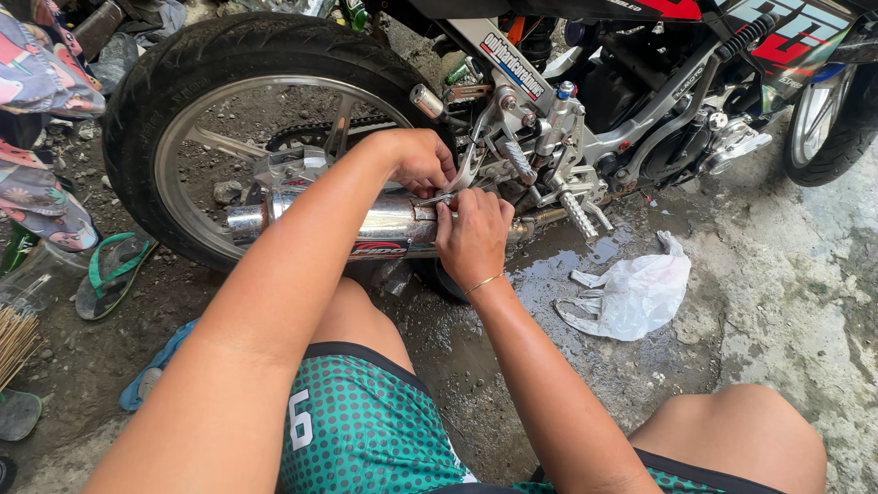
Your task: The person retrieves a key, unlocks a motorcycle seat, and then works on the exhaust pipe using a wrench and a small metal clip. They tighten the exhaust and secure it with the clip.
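I am pinching a slim metal tool (439, 198) with both my left hand (421, 160) and right hand (473, 236), atop the chrome exhaust pipe (366, 224), at 3 o'clock from the rear wheel (183, 137); keeping it seated squarely matters.

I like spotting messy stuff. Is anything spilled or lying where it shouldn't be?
Yes. A crumpled white plastic bag lies loose on the wet concrete ground, beside a dark puddle under the motorcycle's footpeg. A green flip-flop also lies by itself near the rear wheel.
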